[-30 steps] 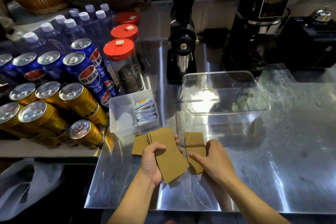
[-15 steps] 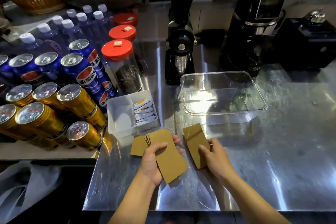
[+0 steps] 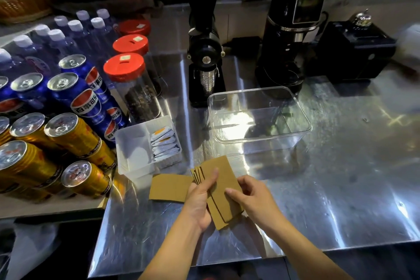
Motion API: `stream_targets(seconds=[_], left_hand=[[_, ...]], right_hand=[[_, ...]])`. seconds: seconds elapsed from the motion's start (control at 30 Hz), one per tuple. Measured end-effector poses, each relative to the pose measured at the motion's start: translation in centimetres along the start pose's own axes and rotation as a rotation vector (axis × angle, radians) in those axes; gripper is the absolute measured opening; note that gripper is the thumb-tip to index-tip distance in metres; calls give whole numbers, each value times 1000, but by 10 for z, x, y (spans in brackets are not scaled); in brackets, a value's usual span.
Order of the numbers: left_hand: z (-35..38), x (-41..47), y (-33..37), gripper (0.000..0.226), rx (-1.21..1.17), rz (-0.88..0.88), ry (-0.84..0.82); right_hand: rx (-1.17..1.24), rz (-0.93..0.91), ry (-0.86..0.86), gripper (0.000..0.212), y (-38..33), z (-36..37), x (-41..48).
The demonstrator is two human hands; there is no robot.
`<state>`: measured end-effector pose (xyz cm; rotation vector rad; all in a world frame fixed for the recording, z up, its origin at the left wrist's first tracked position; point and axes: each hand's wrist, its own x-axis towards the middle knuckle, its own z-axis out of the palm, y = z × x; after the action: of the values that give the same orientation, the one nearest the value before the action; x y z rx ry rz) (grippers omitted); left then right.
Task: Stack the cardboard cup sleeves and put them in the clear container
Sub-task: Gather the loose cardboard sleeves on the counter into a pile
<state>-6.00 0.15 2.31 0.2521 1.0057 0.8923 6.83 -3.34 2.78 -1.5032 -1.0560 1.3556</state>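
A stack of flat brown cardboard cup sleeves [image 3: 223, 191] sits fanned in my left hand [image 3: 200, 200], thumb on top, just above the steel counter. My right hand [image 3: 252, 198] presses on the stack's right edge, fingers curled over the top sleeve. One more sleeve [image 3: 169, 187] lies flat on the counter to the left of my left hand. The clear container [image 3: 259, 118] stands empty on the counter beyond the hands, a little to the right.
A white divided tray [image 3: 136, 150] with sachets sits left of the container. Gold and blue cans [image 3: 75, 134], water bottles and red-lidded jars [image 3: 129, 82] crowd the left. Two black grinders [image 3: 204, 48] and a black box [image 3: 354, 52] stand behind the container.
My right hand lifted the sleeve from the counter on the right and brought it left onto the stack in my left hand. The two hands have come together.
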Motion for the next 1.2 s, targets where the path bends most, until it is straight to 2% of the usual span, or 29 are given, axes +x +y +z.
stream_targets(seconds=[0.1,0.2,0.3,0.4,0.47,0.57,0.73,0.8,0.87,0.97,1.07,1.1,1.2], left_hand=[[-1,2,-5,32,46,24,-39],[-2,4,-8,31,148,86,-49],[-4,6,-6,35,509,211,-87],[1,6,-1,48,1105,270,-213],[9,6,1,50,1385,290,-274],[22,6,1,41,1547,427,-278],[24,14,5,41,1697,623,-124],[19,17,8,33,1658,624,-78],[12,20,7,25,1483,568,-74],[5,22,-5,20,1047,452,-110],[0,25,-24,30,566,324,-153],[-1,26,-30,34,480,306,-151],[4,30,-43,36,417,337,-104]], right_hand=[[-120,-18,-10,11,3,-6,-2],[-178,-38,49,17,4,-15,2],[-247,-114,128,28,-2,-30,8],[-374,-227,-37,46,-15,-44,11],[-460,-264,-182,47,-21,-49,12],[-462,-309,-211,35,-22,-54,15],[-353,-338,-57,34,-8,-64,18],[-287,-307,30,35,2,-71,19],[-180,-256,71,36,15,-78,19],[-46,-193,100,31,34,-83,19],[140,-107,132,25,52,-81,19],[194,-87,133,23,56,-80,19],[231,-82,156,26,59,-78,15]])
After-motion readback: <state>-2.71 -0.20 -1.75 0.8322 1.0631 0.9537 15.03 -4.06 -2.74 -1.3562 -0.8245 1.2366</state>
